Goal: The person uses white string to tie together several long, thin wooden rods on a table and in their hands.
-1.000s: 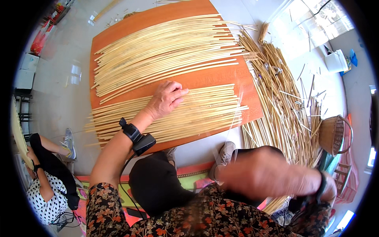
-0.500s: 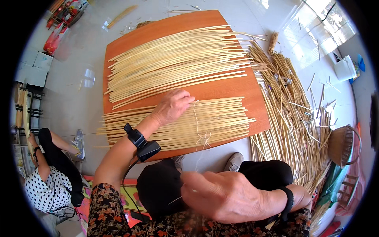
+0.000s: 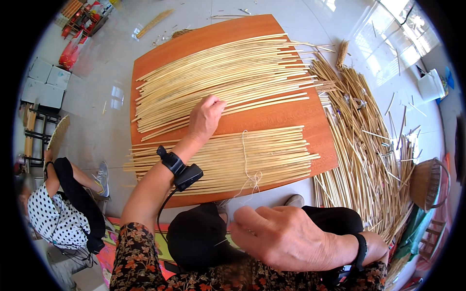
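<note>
Two rows of pale, peeled plant stalks lie on an orange-brown board: a wide far row (image 3: 194,72) and a narrower near row (image 3: 272,145). My left hand (image 3: 205,116) reaches over the near row, its fingers closed at the lower edge of the far row, on a stalk (image 3: 272,102). A white thread (image 3: 245,153) crosses the near row and gathers in loose loops at its front edge. Close to my lap, my right hand (image 3: 286,237) pinches a thin needle (image 3: 221,242) with thread trailing up; its fingertips are partly hidden.
The board (image 3: 242,25) has a bare strip between the rows. On the floor to the right lies a large heap of stalks (image 3: 359,160), with a wicker basket (image 3: 427,184) and white bucket (image 3: 431,85) beyond. Another person in a dotted top (image 3: 58,218) sits at left.
My left hand has moved up and slightly left, from the near row's far edge to the far row. My right hand has shifted a little right. The thread now lies slacker.
</note>
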{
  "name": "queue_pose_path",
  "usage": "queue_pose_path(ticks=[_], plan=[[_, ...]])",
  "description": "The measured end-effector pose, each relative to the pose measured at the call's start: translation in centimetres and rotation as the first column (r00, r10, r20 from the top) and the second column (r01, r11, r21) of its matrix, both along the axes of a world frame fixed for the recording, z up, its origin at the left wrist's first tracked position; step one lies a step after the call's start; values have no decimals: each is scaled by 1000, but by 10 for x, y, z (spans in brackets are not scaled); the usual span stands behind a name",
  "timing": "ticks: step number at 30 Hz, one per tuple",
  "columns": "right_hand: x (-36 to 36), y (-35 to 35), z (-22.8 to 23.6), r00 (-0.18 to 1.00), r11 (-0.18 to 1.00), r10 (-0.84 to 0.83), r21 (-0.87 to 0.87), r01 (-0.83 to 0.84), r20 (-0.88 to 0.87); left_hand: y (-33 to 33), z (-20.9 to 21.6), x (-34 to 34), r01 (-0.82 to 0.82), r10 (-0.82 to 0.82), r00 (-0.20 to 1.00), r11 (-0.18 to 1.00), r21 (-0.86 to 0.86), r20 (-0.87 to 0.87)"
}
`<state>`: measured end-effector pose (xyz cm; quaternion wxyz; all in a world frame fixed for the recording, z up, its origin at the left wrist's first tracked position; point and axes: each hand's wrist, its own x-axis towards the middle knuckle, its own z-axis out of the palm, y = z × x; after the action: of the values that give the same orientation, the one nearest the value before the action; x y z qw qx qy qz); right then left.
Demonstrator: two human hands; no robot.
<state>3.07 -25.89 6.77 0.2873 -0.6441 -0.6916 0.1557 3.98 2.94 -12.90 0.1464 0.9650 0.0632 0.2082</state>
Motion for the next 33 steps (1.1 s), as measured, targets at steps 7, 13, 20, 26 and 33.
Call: queue_pose_path(ticks=[7,13,20,26,33], plan=[[7,9,12,1000,1000,13,-17,-13,1,12,-3,12,-30,31,999,999,22,-43],[10,13,8,1000,1000,10,-13,-10,-13,11,2,14,-15,15,996,1000,1,-86],[5,9,-9,999,1000,11,1,-11,-41,14,3,15,0,-1,995,1000,-15,-101],[6,10,-9,999,1000,2,-11,-3,-35,17,7,19,-4,-3,984,999,-39,-177],[5,9,-8,1000,1000,4,-18,-4,-24,19,5,20,9,-16,987,999,-43,-160]])
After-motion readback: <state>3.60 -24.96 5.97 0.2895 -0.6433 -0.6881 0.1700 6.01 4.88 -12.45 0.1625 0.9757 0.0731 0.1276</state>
